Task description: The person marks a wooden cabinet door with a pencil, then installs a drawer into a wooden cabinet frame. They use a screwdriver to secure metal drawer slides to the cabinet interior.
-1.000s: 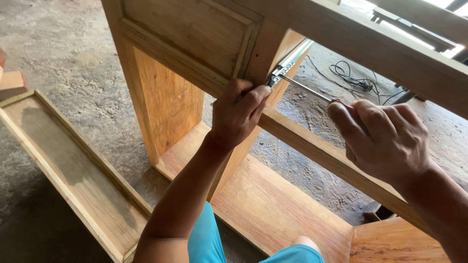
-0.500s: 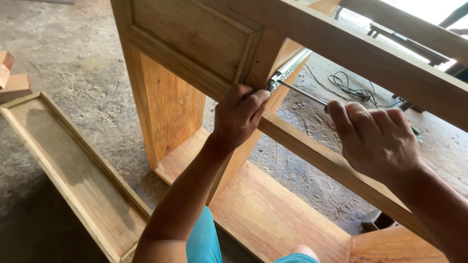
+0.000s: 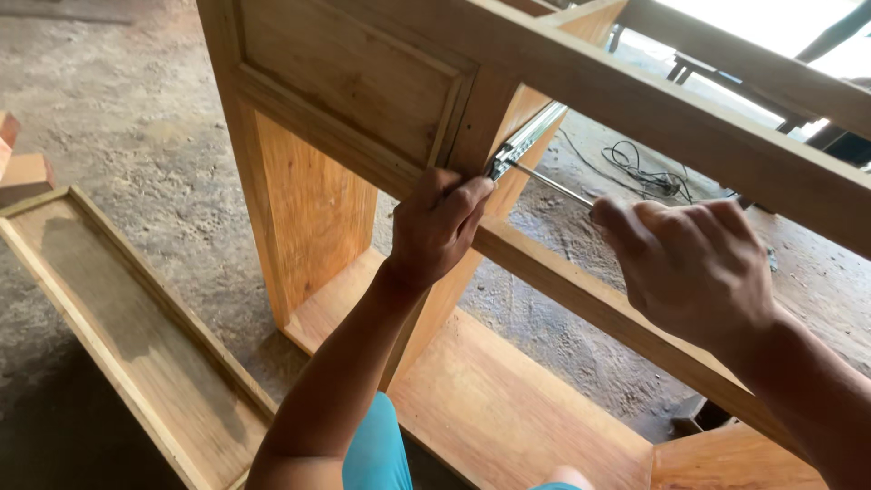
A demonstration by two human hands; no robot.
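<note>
Since half a second ago my right hand (image 3: pixel 694 263) has edged a little toward the screwdriver shaft (image 3: pixel 555 186), while my left hand (image 3: pixel 438 225) stays clamped at the post. One metal drawer slide (image 3: pixel 526 141) sits at 12 o'clock from my left grip, fixed inside the wooden cabinet frame (image 3: pixel 581 91); it looks stiff, slick, thin-edged, best held by its front end. My left fingers press together around that end. My right fist closes on one screwdriver; its handle is hidden. One loose wooden panel (image 3: pixel 118 336) lies at 8 o'clock on the floor (image 3: pixel 109 109), one cable (image 3: pixel 649 172) at 1 o'clock.
</note>
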